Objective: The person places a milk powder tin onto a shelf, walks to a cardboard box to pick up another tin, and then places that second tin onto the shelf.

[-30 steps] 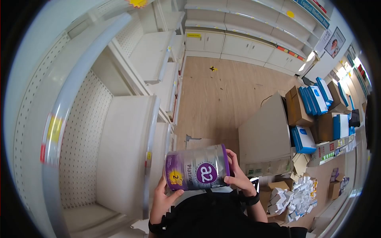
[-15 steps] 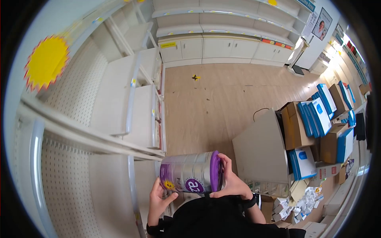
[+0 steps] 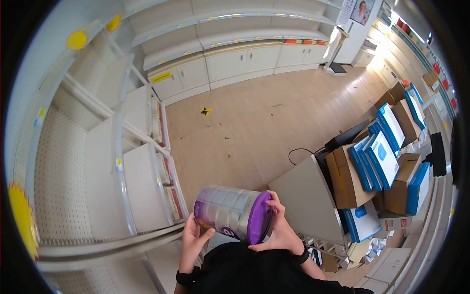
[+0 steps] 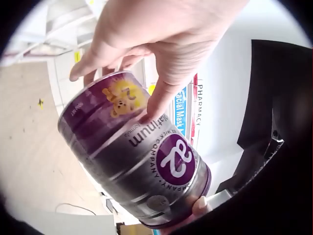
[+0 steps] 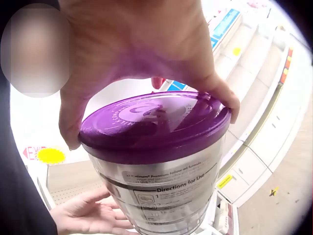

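Observation:
A large silver and purple formula tin (image 3: 223,208) is held sideways in front of the body, tilted, its purple lid (image 5: 156,122) toward the right. My left hand (image 3: 193,242) grips the base end. In the left wrist view its thumb presses beside the bear picture and its fingers reach over the base rim. With fingers and thumb spread across the lid's rim, my right hand (image 3: 282,230) grips the other end. The "a2 Platinum" label shows in the left wrist view, and "Directions for Use" faces the right wrist camera.
Bare white shelves (image 3: 103,181) run along the left, with red-and-white packs (image 3: 174,203) low down. Wall shelving over white cupboards (image 3: 227,66) stands beyond the wooden floor (image 3: 245,142). At right, a counter (image 3: 308,191) carries cardboard boxes (image 3: 347,171) and blue-and-white packs (image 3: 382,157).
The head view has swung to the right, bringing more of the far wall into sight. The tin has turned, its lid now facing the camera more and its label rolled away. Both hands keep their hold.

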`<action>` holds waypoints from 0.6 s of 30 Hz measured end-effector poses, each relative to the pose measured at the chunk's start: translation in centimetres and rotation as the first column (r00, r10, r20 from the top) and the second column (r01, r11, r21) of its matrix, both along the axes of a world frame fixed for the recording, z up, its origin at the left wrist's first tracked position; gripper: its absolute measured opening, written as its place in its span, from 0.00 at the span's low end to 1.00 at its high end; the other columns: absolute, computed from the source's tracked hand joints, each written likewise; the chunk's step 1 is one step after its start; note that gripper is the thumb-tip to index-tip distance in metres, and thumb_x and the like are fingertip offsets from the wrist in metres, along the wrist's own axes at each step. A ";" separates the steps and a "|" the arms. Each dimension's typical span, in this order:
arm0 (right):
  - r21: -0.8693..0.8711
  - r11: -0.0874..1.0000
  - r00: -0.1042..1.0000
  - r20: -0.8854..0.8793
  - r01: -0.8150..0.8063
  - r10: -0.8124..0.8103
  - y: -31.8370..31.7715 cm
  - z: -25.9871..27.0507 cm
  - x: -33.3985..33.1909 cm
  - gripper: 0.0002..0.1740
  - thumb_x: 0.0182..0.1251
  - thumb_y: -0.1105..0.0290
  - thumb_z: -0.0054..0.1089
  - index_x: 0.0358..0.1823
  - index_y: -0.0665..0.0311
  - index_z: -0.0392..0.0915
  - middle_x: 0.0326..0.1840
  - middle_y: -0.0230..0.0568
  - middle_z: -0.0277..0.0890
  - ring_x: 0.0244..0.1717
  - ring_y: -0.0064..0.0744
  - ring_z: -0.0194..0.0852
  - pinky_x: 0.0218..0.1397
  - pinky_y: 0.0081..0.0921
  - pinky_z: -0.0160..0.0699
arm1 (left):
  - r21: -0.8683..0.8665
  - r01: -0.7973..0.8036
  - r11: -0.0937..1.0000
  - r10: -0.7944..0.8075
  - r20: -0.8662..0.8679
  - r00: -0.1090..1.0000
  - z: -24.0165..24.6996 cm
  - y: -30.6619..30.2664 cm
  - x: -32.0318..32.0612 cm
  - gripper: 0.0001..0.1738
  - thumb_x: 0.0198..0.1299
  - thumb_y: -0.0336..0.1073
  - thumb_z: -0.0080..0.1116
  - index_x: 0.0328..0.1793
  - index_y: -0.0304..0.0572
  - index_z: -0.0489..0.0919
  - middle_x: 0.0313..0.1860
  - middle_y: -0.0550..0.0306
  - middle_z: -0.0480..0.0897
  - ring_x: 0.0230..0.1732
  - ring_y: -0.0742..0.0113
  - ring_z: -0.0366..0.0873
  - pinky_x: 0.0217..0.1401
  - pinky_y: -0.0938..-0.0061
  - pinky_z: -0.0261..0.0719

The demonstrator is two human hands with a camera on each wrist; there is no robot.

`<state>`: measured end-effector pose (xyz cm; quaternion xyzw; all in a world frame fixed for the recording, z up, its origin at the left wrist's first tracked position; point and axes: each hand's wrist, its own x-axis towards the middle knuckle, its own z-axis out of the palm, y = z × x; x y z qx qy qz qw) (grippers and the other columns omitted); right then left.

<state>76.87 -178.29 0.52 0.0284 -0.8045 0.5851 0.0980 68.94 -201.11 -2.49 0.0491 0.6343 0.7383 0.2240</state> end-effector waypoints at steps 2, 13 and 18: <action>-0.005 0.998 0.998 -0.012 0.057 -0.057 1.2 -0.3 -1.8 0.60 0.23 0.62 0.77 0.59 0.56 0.43 0.65 0.59 0.33 0.66 0.55 0.40 0.63 0.42 0.51 | -0.159 -0.033 0.987 0.009 -0.150 0.989 0.4 2.0 -2.7 0.40 0.46 0.28 0.63 0.65 0.35 0.55 0.63 0.50 0.61 0.63 0.63 0.58 0.65 0.71 0.54; 0.263 0.965 0.995 0.101 -0.022 -0.005 7.9 0.4 -20.5 0.52 0.21 0.60 0.76 0.54 0.58 0.53 0.63 0.66 0.38 0.63 0.65 0.40 0.62 0.48 0.47 | -0.517 0.503 0.692 -0.709 -0.357 0.608 1.7 10.9 -24.9 0.45 0.39 0.40 0.67 0.66 0.49 0.59 0.67 0.61 0.58 0.70 0.55 0.46 0.67 0.51 0.43; 0.339 0.932 0.987 0.133 -0.130 0.089 10.8 2.4 -28.0 0.51 0.23 0.60 0.75 0.53 0.60 0.55 0.62 0.67 0.40 0.63 0.67 0.39 0.60 0.52 0.46 | -0.493 0.547 0.677 -0.725 -0.317 0.612 2.5 13.6 -31.9 0.46 0.35 0.43 0.68 0.66 0.50 0.61 0.67 0.63 0.59 0.69 0.55 0.48 0.67 0.51 0.43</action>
